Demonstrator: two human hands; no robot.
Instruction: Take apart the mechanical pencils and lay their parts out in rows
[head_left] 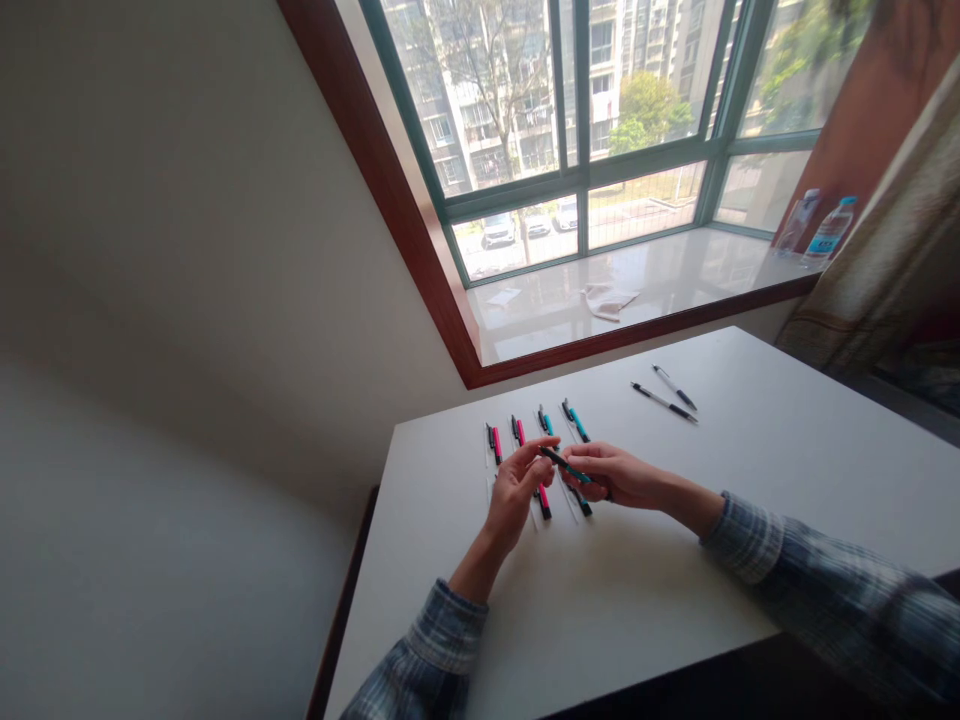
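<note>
A black and teal pen (576,472) is held above the table between both hands. My right hand (611,472) grips its teal part, with the fingers wrapped round it. At the black end, my left hand (516,492) has its thumb and index finger on either side of the pen. Below and beyond the hands lie disassembled pens in rows: pink barrels (497,445) with black parts on the left, teal barrels (576,420) with black parts on the right. Thin clear refills lie alongside them. My hands partly cover the nearer row.
Two white and black pens (666,402) lie toward the table's back right. The white table (637,620) meets a windowsill (540,325) holding a crumpled cloth (609,302) and two plastic bottles (829,232). A wall stands on the left, a curtain (862,230) on the right.
</note>
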